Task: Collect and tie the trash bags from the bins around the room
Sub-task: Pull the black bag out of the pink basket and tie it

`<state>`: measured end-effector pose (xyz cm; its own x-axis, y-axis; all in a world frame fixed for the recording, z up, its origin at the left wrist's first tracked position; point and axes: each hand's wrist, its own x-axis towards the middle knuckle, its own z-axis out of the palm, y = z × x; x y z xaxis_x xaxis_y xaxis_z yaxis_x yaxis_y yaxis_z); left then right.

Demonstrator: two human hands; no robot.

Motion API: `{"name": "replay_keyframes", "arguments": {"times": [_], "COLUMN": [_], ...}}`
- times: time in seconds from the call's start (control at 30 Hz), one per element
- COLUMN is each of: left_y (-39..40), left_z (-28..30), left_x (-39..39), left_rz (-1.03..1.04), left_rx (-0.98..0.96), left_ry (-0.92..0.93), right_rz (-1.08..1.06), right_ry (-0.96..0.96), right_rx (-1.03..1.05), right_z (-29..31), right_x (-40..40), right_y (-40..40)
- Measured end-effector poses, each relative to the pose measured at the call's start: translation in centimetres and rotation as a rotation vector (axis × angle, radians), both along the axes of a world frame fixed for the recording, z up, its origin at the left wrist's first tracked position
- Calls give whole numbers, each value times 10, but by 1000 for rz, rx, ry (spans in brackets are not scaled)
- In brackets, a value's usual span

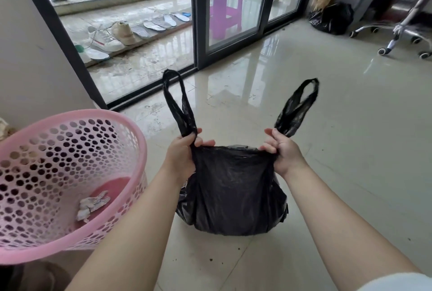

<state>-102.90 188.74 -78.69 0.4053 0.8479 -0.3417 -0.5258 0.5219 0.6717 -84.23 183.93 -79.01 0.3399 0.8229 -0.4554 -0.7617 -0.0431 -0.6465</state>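
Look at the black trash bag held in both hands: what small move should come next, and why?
Probably cross the two handles over each other to start a knot. The left hand and right hand each grip a handle base, the loops stand free above, the trash bag is already out of the pink bin, and its top is not yet tied.

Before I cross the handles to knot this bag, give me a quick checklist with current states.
1. Left hand grips the left handle at its base: ok.
2. Right hand grips the right handle at its base: ok.
3. Both handle loops stand free above the hands, untangled: ok.
4. Black trash bag is out of the pink bin: ok.
5. Bag mouth pulled closed between the hands: ok.
6. Bin is clean: not ok, crumpled scrap lies inside.
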Motion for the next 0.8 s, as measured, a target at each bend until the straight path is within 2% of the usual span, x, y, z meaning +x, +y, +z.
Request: {"name": "replay_keyframes", "arguments": {"times": [0.07, 0.1, 0.2, 0.27, 0.33, 0.43, 0.5, 0.67, 0.73, 0.8], "left_y": [0, 0, 1, -1, -2, -2, -3, 3, 2, 1], "left_z": [-5, -9, -23, -26, -24, -21, -18, -22, -20, -19], "left_x": [7, 11, 18, 21, 19, 12, 8, 12, 15, 14], "left_rz": [11, -14, -189, -275, -343, -464, -512, -453, -393, -357], "left_rx": [-58, -86, -106, -73, -35, 63, 98, 110, 84, 31], "left_ry": [-18, 42, 441, 610, 636, 537, 478, 461, 397, 288], "right_rz": [119, 201, 423, 511, 598, 705, 735, 947, 1078, 1171], "right_ry": [-61, -140, -468, -630, -825, -1142, -1278, -1252, -1234, -1138], "right_rx": [-60, -98, -149, -136, -124, -90, -78, -75, -112, -132], "right_z": [-2, -2, -2, -3, -5, -8, -7, -2, -1, 0], "right_x": [-2, -2, -6, -13, -19, -20, -20, -20, -20, -20], "right_y": [2, 3, 7, 9, 9, 10, 10, 8, 7, 6]}}
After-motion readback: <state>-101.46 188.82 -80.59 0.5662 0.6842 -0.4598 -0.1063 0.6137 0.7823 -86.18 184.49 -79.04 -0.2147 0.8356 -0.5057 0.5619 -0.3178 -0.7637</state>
